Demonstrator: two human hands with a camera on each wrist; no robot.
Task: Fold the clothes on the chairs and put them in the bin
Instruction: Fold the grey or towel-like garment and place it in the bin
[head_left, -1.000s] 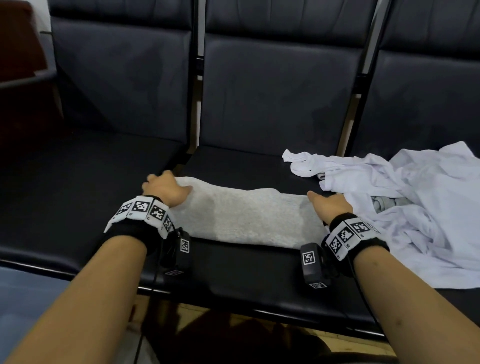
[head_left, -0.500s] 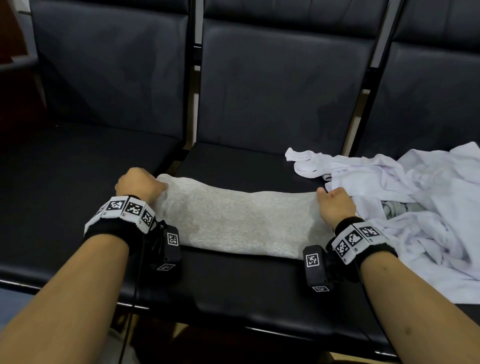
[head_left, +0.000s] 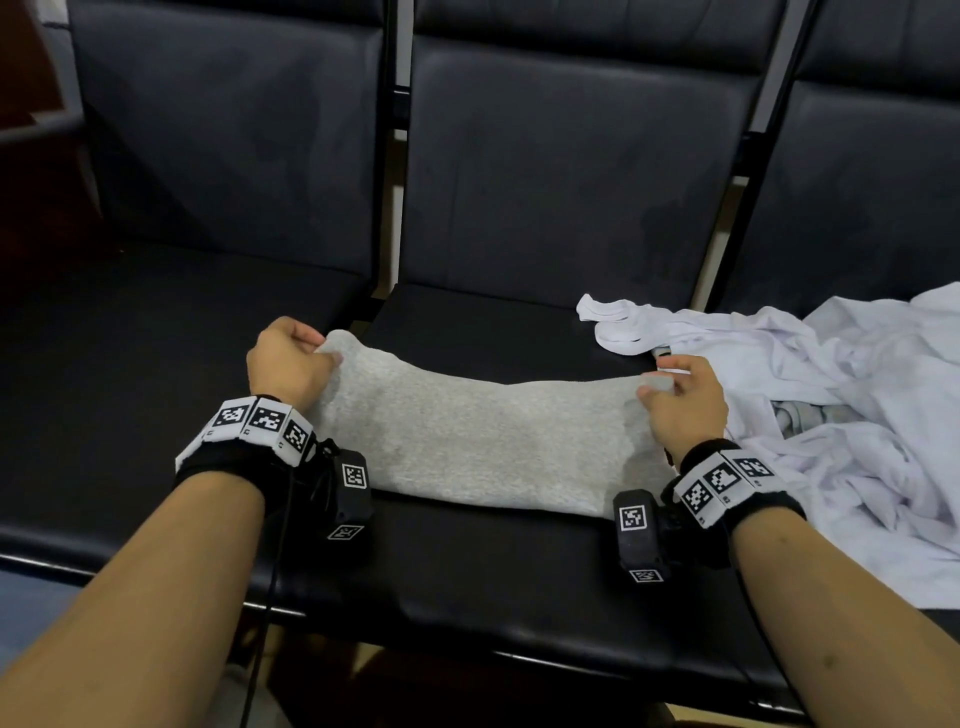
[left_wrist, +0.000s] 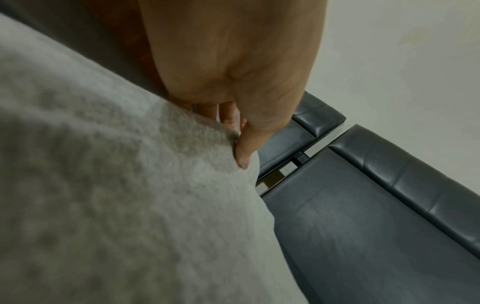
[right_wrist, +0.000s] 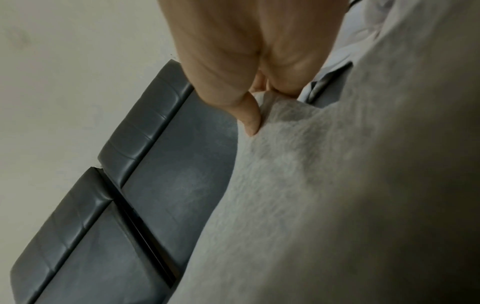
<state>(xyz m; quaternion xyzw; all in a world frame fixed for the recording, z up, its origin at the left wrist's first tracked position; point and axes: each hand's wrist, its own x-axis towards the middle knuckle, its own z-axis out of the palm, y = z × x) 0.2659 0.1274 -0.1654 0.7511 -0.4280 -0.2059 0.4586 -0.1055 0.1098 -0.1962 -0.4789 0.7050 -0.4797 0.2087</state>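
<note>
A light grey knitted garment (head_left: 483, 441) lies folded into a long band across the middle black chair seat (head_left: 488, 566). My left hand (head_left: 291, 358) pinches its far left corner between thumb and fingers, and the left wrist view shows the thumb (left_wrist: 246, 152) pressed on the grey knit (left_wrist: 116, 195). At the other end my right hand (head_left: 680, 395) pinches the far right corner, thumb (right_wrist: 249, 119) on the fabric (right_wrist: 324, 185). Both corners are raised a little above the seat. No bin is in view.
A heap of white clothes (head_left: 841, 415) covers the right chair and spills onto the middle seat's right edge, with a white sock-like piece (head_left: 613, 325) at its far left. The left chair seat (head_left: 135, 364) is bare. Chair backs (head_left: 571, 171) rise behind.
Both hands went from resting on the garment's ends to pinching its far corners. The corners now lift off the seat and the far edge sags between them.
</note>
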